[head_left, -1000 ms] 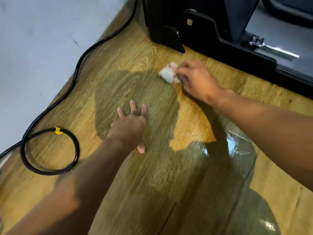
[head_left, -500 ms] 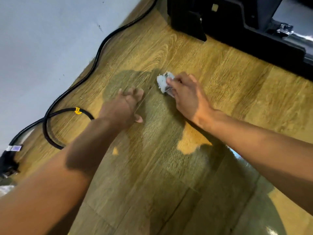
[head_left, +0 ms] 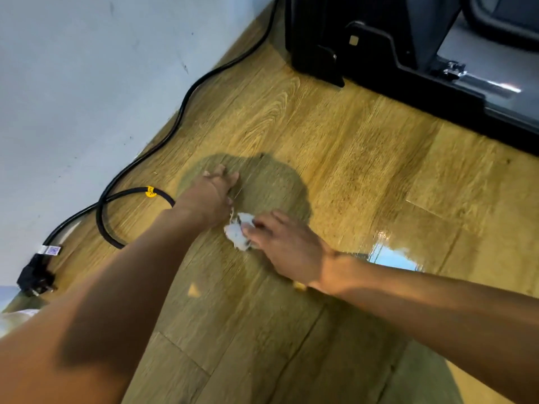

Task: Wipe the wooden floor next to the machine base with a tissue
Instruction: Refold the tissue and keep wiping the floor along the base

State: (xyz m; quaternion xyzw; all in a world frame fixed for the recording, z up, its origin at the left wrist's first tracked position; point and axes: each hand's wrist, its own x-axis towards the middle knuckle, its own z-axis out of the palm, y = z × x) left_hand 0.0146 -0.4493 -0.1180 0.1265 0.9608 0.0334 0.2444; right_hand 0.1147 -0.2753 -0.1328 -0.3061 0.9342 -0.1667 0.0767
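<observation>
Right hand (head_left: 287, 247) is palm-down on the yellow-brown wood-grain plank floor (head_left: 350, 158). Its fingers curl over a small crumpled white tissue (head_left: 237, 233) and pinch it against the boards. The tissue sits in the shadowed patch mid-frame, just beside the left hand (head_left: 211, 198) and well apart from the black machine base (head_left: 376, 59) at top right.

Left hand lies flat on the floor, fingers straight and close together, holding nothing (thumb mostly hidden under the palm, can't tell its pose).

A thin black power cable (head_left: 183, 107) runs along the foot of the pale grey wall (head_left: 87, 68) and forms a loop near the left forearm. There is a small yellow tag (head_left: 150, 191) on the loop. A black plug (head_left: 35, 277) with a white label lies at the left edge by the wall.

A glossy patch (head_left: 390, 255) on the floor just past the right wrist reflects light blue.
</observation>
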